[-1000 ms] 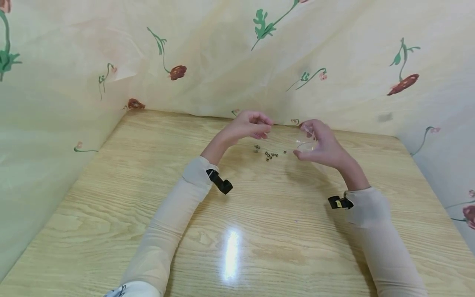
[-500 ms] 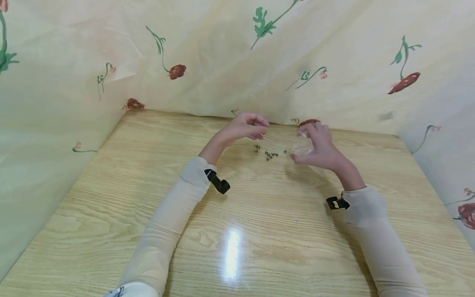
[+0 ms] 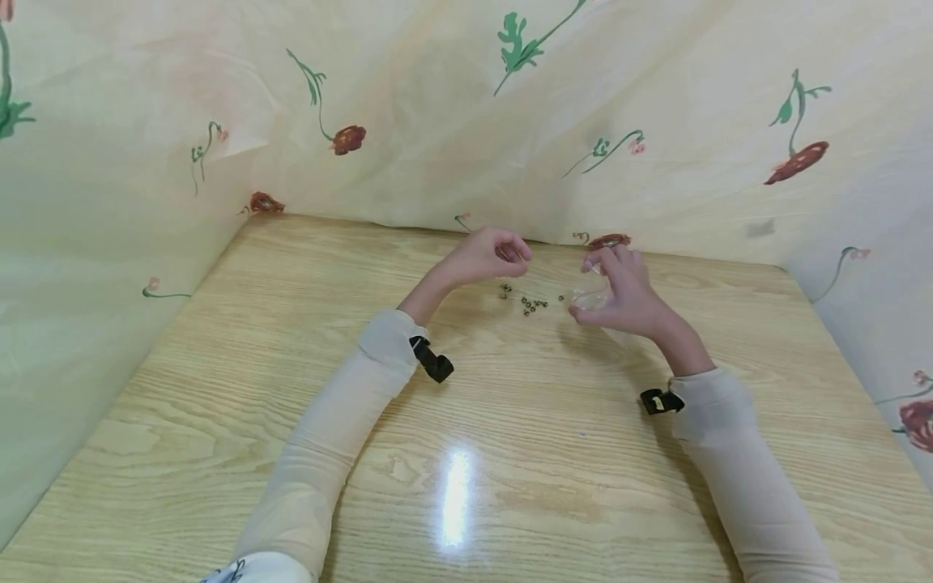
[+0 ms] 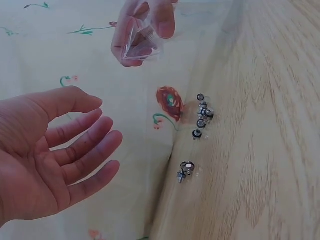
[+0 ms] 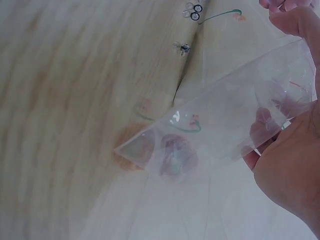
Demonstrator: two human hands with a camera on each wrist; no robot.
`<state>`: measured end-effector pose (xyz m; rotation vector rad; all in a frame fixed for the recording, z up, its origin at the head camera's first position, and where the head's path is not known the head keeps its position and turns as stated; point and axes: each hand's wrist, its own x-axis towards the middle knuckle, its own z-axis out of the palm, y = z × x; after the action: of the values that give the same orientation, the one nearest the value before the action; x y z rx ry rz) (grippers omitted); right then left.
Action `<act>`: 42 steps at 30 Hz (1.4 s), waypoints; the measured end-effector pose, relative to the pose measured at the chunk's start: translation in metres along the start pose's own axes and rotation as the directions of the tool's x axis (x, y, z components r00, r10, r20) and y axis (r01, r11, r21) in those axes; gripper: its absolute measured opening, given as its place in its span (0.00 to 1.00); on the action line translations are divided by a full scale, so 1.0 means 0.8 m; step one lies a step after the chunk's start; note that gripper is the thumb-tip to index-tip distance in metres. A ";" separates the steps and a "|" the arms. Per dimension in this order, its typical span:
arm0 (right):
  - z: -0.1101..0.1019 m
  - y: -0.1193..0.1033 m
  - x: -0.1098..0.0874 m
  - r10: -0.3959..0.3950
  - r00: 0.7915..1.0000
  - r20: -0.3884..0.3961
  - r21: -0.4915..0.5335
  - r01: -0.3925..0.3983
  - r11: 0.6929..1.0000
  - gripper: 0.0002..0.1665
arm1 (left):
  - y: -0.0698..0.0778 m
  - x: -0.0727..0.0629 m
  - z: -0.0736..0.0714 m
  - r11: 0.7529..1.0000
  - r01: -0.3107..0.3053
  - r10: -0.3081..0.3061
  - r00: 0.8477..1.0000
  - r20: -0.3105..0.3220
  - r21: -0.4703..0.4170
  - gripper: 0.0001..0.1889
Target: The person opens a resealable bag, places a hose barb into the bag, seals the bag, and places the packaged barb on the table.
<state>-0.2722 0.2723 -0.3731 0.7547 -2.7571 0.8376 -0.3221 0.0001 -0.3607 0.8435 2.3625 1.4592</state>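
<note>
In the head view my right hand (image 3: pixel 621 293) grips a clear plastic bag (image 3: pixel 589 298) between thumb and fingers, above the back of the table. The right wrist view shows the bag (image 5: pixel 215 117) hanging out from the hand, one corner pointing away; no contents can be made out in it. My left hand (image 3: pixel 487 257) hovers to the left, its fingers loosely bent. Nothing lies in its palm in the left wrist view. Several small shiny metal pieces with dark rings (image 4: pixel 201 123) lie scattered on the table below and between both hands; their exact kind is unclear.
The wood-grain table (image 3: pixel 466 405) runs back to a cloth with printed flowers (image 3: pixel 437 121), which also rises along the left and right sides. A black camera mount is strapped to each wrist over light sleeves (image 3: pixel 342 429).
My right hand has shifted slightly left and down with the bag, its fingers changing their hold. The left hand has sunk a little. The metal pieces lie where they were.
</note>
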 end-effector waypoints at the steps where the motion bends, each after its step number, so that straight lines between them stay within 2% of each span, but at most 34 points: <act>1: 0.000 0.000 0.000 -0.002 1.000 -0.001 -0.001 0.002 1.000 0.35 | 0.001 0.001 0.001 1.000 -0.008 0.007 1.000 0.001 0.018 0.10; 8: -0.001 0.002 -0.001 0.004 1.000 0.001 0.006 -0.004 1.000 0.36 | 0.001 0.008 0.009 0.989 -0.041 0.036 0.999 0.036 0.142 0.10; 11: -0.001 0.002 0.000 0.010 1.000 0.006 0.011 -0.010 1.000 0.35 | 0.000 0.013 0.011 0.963 -0.078 0.056 0.994 0.091 0.256 0.11; 15: -0.004 0.004 -0.001 0.028 0.999 0.019 0.011 -0.029 1.000 0.35 | 0.000 0.018 0.013 0.891 -0.170 0.109 0.980 0.166 0.420 0.14; 20: -0.005 0.004 0.000 0.036 0.999 0.033 0.014 -0.036 0.999 0.35 | 0.000 0.017 0.007 0.793 -0.251 0.163 0.965 0.205 0.555 0.14; 24: -0.003 0.002 0.002 0.002 1.000 0.031 0.013 -0.003 1.000 0.34 | -0.008 0.013 0.001 0.717 -0.278 0.138 0.956 0.260 0.640 0.15; 26: -0.002 0.002 0.003 -0.003 1.000 0.031 0.018 0.002 1.000 0.34 | -0.011 0.010 -0.002 0.692 -0.280 0.111 0.952 0.286 0.665 0.15; 31: -0.001 0.001 0.004 -0.004 1.000 0.024 0.026 0.003 1.000 0.34 | -0.020 0.005 -0.007 0.659 -0.297 0.065 0.938 0.341 0.691 0.16; 35: -0.001 0.001 0.004 -0.004 1.000 0.019 0.026 0.003 1.000 0.35 | -0.026 0.005 -0.007 0.636 -0.331 0.060 0.922 0.383 0.697 0.15; 39: -0.002 0.002 0.002 0.014 1.000 0.020 0.033 -0.015 0.999 0.34 | -0.029 0.006 -0.004 0.627 -0.360 0.068 0.909 0.411 0.691 0.15; 42: -0.004 0.003 0.000 0.023 1.000 0.018 0.039 -0.023 0.999 0.34 | -0.030 0.008 -0.002 0.628 -0.364 0.070 0.907 0.416 0.688 0.14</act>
<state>-0.2733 0.2758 -0.3718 0.7422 -2.7776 0.8964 -0.3363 -0.0056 -0.3802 1.4830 2.6040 0.2128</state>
